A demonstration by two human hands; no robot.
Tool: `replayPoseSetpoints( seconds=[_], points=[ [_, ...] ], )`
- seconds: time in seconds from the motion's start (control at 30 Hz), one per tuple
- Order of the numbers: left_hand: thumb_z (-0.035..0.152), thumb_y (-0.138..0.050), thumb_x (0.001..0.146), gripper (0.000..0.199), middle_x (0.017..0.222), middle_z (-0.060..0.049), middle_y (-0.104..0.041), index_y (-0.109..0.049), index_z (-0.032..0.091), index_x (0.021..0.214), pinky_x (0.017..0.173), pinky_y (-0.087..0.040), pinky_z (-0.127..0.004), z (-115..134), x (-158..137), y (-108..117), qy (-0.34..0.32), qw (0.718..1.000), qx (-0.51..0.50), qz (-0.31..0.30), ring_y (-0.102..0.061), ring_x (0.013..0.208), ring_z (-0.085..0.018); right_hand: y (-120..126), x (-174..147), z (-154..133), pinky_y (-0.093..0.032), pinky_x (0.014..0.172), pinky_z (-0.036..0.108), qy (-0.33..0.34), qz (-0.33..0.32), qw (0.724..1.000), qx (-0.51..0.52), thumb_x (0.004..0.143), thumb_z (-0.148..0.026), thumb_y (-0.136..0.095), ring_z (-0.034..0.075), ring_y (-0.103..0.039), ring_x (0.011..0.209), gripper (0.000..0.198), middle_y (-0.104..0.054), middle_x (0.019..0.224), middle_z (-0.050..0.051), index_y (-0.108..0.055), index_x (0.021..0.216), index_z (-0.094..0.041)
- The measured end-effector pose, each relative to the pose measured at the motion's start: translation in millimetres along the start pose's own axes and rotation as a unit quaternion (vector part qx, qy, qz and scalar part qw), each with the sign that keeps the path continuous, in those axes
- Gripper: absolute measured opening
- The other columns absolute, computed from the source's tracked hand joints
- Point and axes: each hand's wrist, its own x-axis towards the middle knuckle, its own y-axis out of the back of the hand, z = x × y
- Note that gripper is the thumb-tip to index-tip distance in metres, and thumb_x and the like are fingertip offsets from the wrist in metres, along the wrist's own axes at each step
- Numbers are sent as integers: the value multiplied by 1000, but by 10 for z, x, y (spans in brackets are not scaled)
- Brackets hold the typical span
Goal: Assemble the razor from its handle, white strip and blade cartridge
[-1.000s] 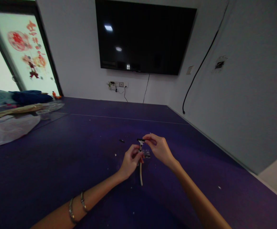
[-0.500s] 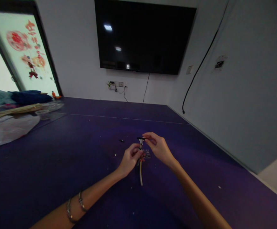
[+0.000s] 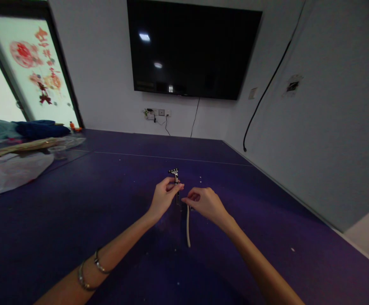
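Note:
My left hand (image 3: 163, 198) is closed in a pinch around a silver and black T-shaped razor (image 3: 176, 186), held upright with its head at the top. Just right of it, my right hand (image 3: 207, 204) has thumb and fingertips pressed together, low near the floor. Whatever lies between those fingertips is too small or hidden to make out. A cream-coloured cord or thin tube (image 3: 188, 228) runs toward me from under the right fingertips. Most of the small clear case there is covered by the right hand.
Purple floor (image 3: 114, 237) spreads around the hands, with small white scraps (image 3: 293, 249) on it. Plastic bags (image 3: 16, 173) and dark blue cloth (image 3: 41, 129) lie at the left. A television (image 3: 194, 48) hangs ahead, and a black cable (image 3: 263, 91) dangles along the right wall.
My left hand has moved left and up with the razor. My right hand has left the razor's head and dropped toward the cord's upper end, covering the clear case.

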Motion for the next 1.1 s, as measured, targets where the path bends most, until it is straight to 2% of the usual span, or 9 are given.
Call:
replayPoseSetpoints(
  seconds=[0.13,0.27,0.5,0.63,0.7,0.77,0.93,1.1],
  points=[
    [28,-65,69,24,72,-5,-69,-56,14,86,69,-51,-31,-14,-59,-55,13,1000,26,10,-67,72,-20,-133,-53,-140,-38,47,24,-16,8,994,-103,70,-50,-60,18,-62,54,27,-65,58,3,-65,66,-24],
    [29,-65,69,23,61,-1,-66,-55,14,84,54,-47,-26,9,-125,-100,24,998,60,5,-64,57,-17,-231,-82,-245,-42,51,27,-26,7,985,-170,75,-41,-58,20,-63,56,22,-68,67,10,-67,79,-21],
    [35,-65,69,28,65,-1,-66,-53,15,86,57,-46,-25,-19,-100,-66,-2,996,93,-3,-64,62,-17,-237,-121,-339,-43,56,27,-22,-30,979,-201,87,-32,-39,21,-65,65,30,-69,79,10,-63,91,-15],
    [44,-50,79,30,67,-4,-66,-53,15,82,59,-49,-26,-170,26,12,26,996,78,-27,-65,64,-17,-272,-94,-249,-37,54,24,-50,-31,984,-166,86,-33,-38,19,-64,61,33,-68,71,9,-65,79,-16],
    [47,-37,84,36,63,-5,-65,-52,14,79,52,-47,-24,-228,127,98,80,991,101,-36,-63,55,-15,-304,-64,-164,-34,52,23,-71,-44,989,-122,85,-33,-39,17,-62,58,36,-67,64,8,-65,67,-16],
    [46,-32,86,36,62,-4,-64,-50,15,80,44,-42,-20,-249,238,215,114,985,127,-18,-61,49,-13,-346,-37,-80,-30,49,23,-94,-67,990,-76,84,-33,-41,14,-58,53,38,-63,57,6,-63,58,-15],
    [37,-29,88,28,62,-3,-64,-46,16,84,40,-40,-18,-179,444,513,116,983,128,61,-59,45,-12,-479,-23,41,-24,44,22,-138,-144,980,-16,78,-29,-46,11,-49,46,35,-53,47,3,-57,48,-14],
    [35,-29,88,24,61,-3,-63,-45,16,85,40,-41,-18,-128,491,644,94,987,107,78,-60,46,-12,-575,-48,62,-29,47,21,-159,-183,970,-11,78,-29,-45,12,-52,50,31,-57,53,5,-61,55,-14]
  ],
)
